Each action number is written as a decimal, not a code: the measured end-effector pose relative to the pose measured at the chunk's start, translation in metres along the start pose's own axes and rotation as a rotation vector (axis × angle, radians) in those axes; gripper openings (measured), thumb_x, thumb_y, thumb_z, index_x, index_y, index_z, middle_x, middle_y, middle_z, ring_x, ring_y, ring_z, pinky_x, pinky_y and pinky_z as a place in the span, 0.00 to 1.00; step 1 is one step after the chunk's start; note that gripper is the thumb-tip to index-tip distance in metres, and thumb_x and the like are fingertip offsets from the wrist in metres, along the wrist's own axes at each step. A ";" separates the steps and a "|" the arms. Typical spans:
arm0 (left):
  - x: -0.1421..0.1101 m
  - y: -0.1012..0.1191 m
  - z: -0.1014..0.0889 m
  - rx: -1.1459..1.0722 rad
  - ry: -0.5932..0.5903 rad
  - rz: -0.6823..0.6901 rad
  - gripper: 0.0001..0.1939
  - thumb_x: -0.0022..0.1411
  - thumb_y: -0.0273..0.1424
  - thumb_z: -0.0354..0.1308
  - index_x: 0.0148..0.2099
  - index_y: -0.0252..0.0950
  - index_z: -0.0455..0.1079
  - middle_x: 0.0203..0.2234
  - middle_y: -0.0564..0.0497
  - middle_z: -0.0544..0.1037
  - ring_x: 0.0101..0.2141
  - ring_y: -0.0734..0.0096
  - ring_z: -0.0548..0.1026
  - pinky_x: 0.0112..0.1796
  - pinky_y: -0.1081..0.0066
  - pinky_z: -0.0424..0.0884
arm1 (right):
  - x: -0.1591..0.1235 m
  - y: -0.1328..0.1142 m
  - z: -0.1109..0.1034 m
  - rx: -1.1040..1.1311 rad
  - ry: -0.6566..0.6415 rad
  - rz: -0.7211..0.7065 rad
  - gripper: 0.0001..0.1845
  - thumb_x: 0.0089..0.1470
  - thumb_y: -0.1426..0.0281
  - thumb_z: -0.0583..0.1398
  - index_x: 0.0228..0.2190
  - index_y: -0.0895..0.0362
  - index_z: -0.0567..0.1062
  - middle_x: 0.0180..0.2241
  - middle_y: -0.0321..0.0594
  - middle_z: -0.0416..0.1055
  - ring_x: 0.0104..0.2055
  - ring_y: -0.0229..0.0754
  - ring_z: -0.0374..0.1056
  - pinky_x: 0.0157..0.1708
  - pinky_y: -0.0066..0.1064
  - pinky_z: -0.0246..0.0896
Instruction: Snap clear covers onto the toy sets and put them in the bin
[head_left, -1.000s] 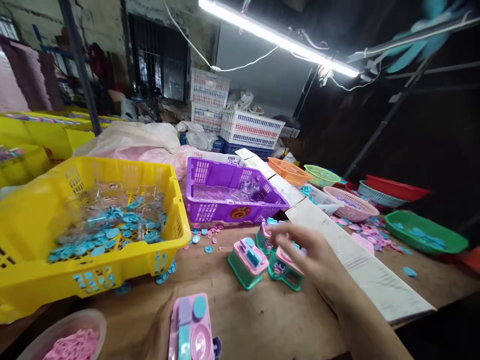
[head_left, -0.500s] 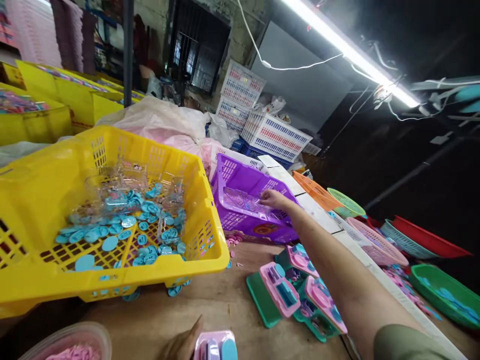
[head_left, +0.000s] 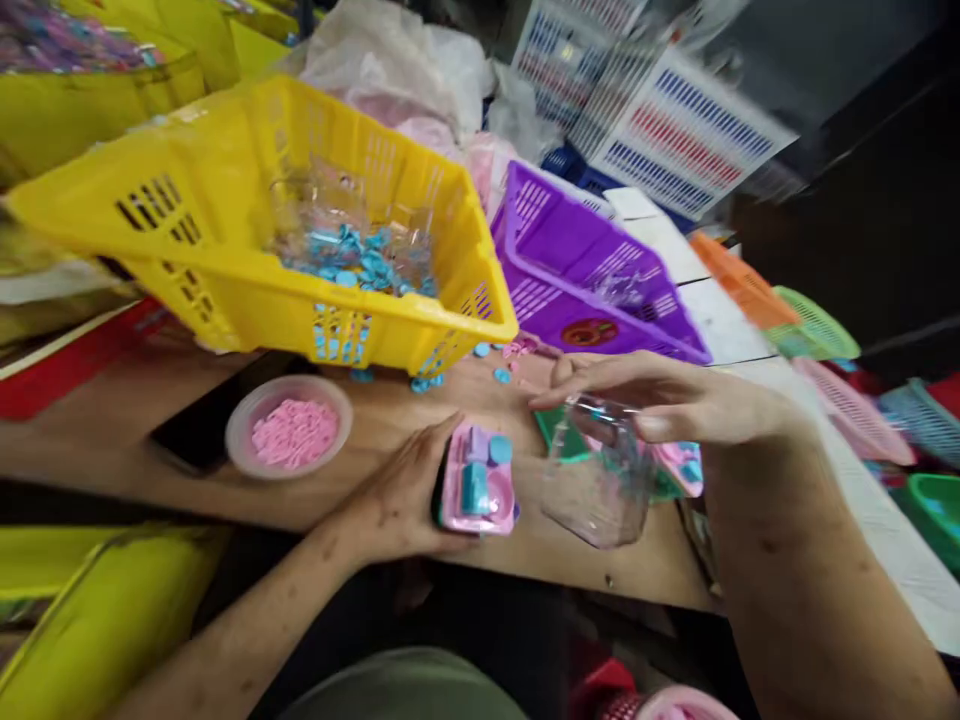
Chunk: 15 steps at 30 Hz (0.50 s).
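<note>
My left hand [head_left: 409, 490] is wrapped round a small toy kitchen unit [head_left: 480, 485] with a pink top, carrying purple and blue pieces, at the table's front edge. In my right hand [head_left: 660, 395] is a clear plastic cover [head_left: 600, 475], gripped by its upper end and held just right of the toy. Behind the cover and partly hidden by it and my hand stand more toy units [head_left: 679, 465], with green bodies and pink tops.
A yellow basket [head_left: 405, 310] holds blue discs and clear plastic parts. Right of it sits a purple basket [head_left: 547, 300] with clear pieces. A tub [head_left: 341, 430] of pink bits stands by a black phone-like slab [head_left: 180, 440]. Coloured baskets [head_left: 855, 400] line the right side.
My right hand has come back from the purple basket with a clear plastic cover. The view has tipped downward, and the toy in my left hand now shows fully.
</note>
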<state>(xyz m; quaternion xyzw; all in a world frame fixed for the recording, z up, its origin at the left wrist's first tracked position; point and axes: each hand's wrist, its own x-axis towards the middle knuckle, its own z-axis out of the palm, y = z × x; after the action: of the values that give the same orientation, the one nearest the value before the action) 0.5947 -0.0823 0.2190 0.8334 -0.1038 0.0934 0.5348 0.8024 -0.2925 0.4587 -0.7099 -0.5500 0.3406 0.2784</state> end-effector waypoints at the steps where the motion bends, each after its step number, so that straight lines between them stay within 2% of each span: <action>1: 0.000 -0.001 0.000 0.010 0.010 0.039 0.69 0.49 0.45 0.85 0.82 0.42 0.48 0.75 0.33 0.66 0.73 0.31 0.67 0.74 0.38 0.65 | 0.009 0.005 0.018 -0.007 0.008 0.013 0.31 0.64 0.37 0.67 0.51 0.47 0.88 0.47 0.41 0.86 0.51 0.48 0.82 0.51 0.45 0.82; 3: 0.000 -0.002 -0.001 0.019 0.031 0.112 0.66 0.51 0.45 0.84 0.81 0.43 0.49 0.75 0.34 0.66 0.74 0.33 0.67 0.73 0.38 0.66 | 0.024 0.017 0.052 -0.036 0.072 0.035 0.30 0.67 0.39 0.66 0.56 0.46 0.86 0.51 0.40 0.85 0.51 0.46 0.82 0.48 0.40 0.83; 5: 0.001 -0.001 -0.001 0.030 0.062 0.151 0.64 0.54 0.46 0.83 0.80 0.43 0.49 0.75 0.35 0.66 0.74 0.35 0.67 0.73 0.38 0.66 | 0.032 0.027 0.081 -0.054 0.221 0.068 0.31 0.72 0.40 0.62 0.59 0.49 0.83 0.53 0.41 0.83 0.50 0.44 0.81 0.48 0.38 0.82; 7: 0.001 -0.001 0.000 0.043 0.081 0.160 0.66 0.53 0.48 0.84 0.81 0.43 0.47 0.75 0.34 0.65 0.74 0.35 0.66 0.73 0.37 0.65 | 0.033 0.033 0.104 -0.072 0.442 0.096 0.31 0.75 0.40 0.57 0.55 0.52 0.82 0.49 0.42 0.82 0.48 0.44 0.80 0.50 0.39 0.81; 9: 0.001 -0.002 0.002 0.047 0.086 0.163 0.69 0.52 0.47 0.85 0.82 0.43 0.45 0.75 0.33 0.65 0.75 0.34 0.65 0.74 0.36 0.64 | 0.028 0.036 0.123 -0.105 0.601 0.107 0.33 0.75 0.38 0.56 0.49 0.54 0.82 0.46 0.43 0.82 0.48 0.46 0.79 0.55 0.42 0.78; 10: 0.001 -0.002 0.003 0.047 0.083 0.166 0.69 0.51 0.46 0.85 0.82 0.43 0.45 0.75 0.33 0.65 0.75 0.33 0.65 0.74 0.36 0.64 | 0.024 0.036 0.131 -0.117 0.642 0.110 0.33 0.74 0.38 0.57 0.49 0.54 0.82 0.48 0.44 0.82 0.51 0.48 0.79 0.56 0.44 0.77; 12: 0.001 -0.004 0.005 0.045 0.088 0.169 0.69 0.50 0.44 0.85 0.82 0.42 0.46 0.76 0.33 0.65 0.75 0.32 0.65 0.74 0.35 0.64 | 0.017 0.035 0.146 -0.141 0.666 0.113 0.35 0.71 0.36 0.60 0.56 0.53 0.81 0.55 0.48 0.81 0.56 0.52 0.79 0.59 0.48 0.76; 15: 0.001 -0.007 0.008 0.050 0.102 0.159 0.69 0.50 0.44 0.84 0.82 0.41 0.45 0.76 0.32 0.64 0.75 0.32 0.66 0.73 0.35 0.64 | 0.007 0.030 0.163 -0.198 0.735 0.084 0.36 0.72 0.40 0.62 0.66 0.52 0.75 0.60 0.51 0.79 0.59 0.54 0.78 0.60 0.51 0.76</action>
<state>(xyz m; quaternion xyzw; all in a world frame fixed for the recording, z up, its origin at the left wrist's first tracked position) 0.5984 -0.0872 0.2100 0.8297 -0.1398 0.1806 0.5093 0.6924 -0.2898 0.3345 -0.8300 -0.4143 0.0197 0.3729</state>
